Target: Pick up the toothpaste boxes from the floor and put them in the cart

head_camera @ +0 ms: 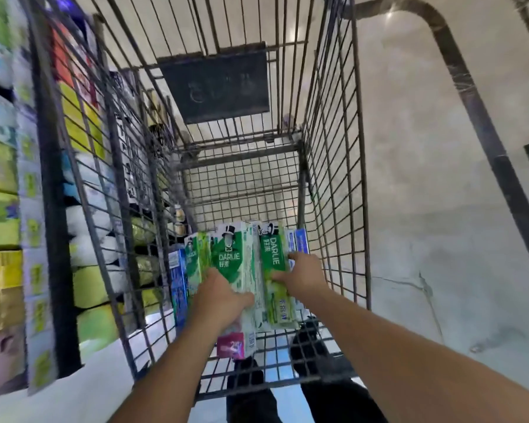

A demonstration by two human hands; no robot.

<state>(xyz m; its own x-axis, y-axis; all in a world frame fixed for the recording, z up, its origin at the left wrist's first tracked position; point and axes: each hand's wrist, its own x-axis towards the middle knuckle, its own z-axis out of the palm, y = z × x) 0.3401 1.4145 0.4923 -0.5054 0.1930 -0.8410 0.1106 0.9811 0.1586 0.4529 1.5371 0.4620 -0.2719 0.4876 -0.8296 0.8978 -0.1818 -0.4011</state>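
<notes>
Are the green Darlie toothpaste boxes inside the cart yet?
Inside. The green Darlie boxes sit within the wire cart, with the left hand and right hand both gripping them.

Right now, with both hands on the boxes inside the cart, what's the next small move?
Probably let go and draw both hands back. The left hand and right hand grip green toothpaste boxes that already appear to lie on the cart floor.

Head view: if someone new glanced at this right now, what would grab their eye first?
The bright green toothpaste boxes bunched at the bottom of the wire cart, with the left hand and right hand both gripping them. Next, the colourful shelves of packages along the left, outside the cart.
</notes>
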